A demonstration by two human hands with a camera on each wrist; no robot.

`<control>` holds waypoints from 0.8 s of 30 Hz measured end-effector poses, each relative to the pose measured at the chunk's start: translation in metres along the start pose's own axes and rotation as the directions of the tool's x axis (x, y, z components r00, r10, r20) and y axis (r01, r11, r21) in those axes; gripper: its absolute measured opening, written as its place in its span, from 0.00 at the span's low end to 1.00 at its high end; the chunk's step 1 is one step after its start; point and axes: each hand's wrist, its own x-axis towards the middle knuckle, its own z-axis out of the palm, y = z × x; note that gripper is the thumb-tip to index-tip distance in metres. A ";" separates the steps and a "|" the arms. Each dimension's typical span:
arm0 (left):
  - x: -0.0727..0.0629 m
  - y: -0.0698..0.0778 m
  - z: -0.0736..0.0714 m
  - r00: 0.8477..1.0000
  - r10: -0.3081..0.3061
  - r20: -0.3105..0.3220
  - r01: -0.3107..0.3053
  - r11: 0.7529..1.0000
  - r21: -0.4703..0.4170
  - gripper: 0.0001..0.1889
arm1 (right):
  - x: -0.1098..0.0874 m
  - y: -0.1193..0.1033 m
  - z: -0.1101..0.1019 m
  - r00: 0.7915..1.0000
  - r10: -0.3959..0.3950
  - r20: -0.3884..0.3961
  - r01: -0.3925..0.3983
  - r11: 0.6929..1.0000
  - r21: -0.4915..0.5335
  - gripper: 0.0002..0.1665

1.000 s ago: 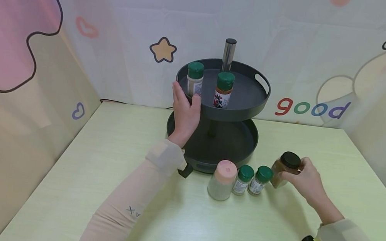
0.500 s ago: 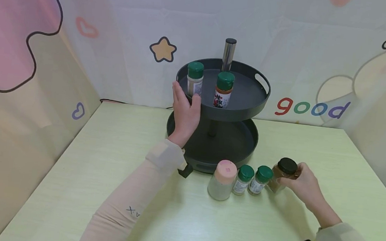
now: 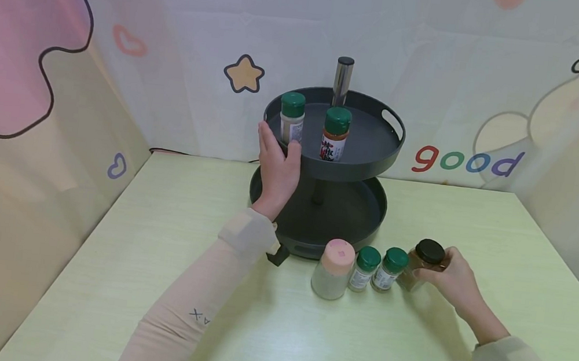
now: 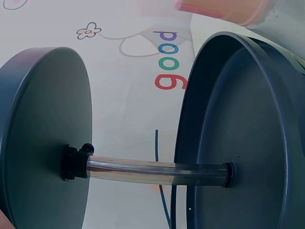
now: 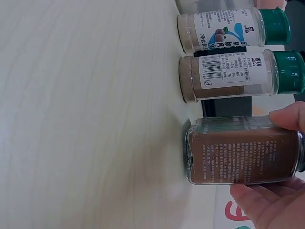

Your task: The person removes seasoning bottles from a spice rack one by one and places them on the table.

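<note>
My right hand (image 3: 452, 283) holds a square glass jar (image 5: 243, 155) of brown powder with a black lid (image 3: 430, 251), thumb on one side and fingers on the other. It stands upright beside two green-capped spice bottles (image 3: 389, 270) (image 3: 364, 269); whether its base touches the table, I cannot tell. My left hand (image 3: 277, 176) rests against the left front rim of the black two-tier rack's upper tray (image 3: 353, 170), its fingers extended. On that tray stand a green-capped bottle of pale powder (image 3: 292, 117) and a green-capped bottle of red powder (image 3: 334, 134).
A pink-capped glass jar (image 3: 332, 272) stands left of the spice bottles, in front of the rack's lower tray (image 3: 316, 224). A metal post (image 3: 342, 84) rises through the rack. Behind the pale table (image 3: 192, 212) hangs a printed cloth (image 3: 194, 78).
My right hand has lowered the black-lidded jar and shifted it slightly left, closer to the green-capped bottles. The left hand and the rack have stayed put.
</note>
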 end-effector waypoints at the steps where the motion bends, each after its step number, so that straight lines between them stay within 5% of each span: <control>1: 0.000 0.000 0.000 1.000 0.001 0.001 -0.001 1.000 0.001 0.38 | 0.000 0.000 0.000 1.000 0.000 0.001 0.000 1.000 0.003 0.27; 24: -0.001 0.000 -0.001 1.000 -0.003 0.002 0.003 1.000 -0.005 0.38 | -0.004 -0.003 0.000 0.999 -0.027 0.039 0.027 1.000 0.000 0.27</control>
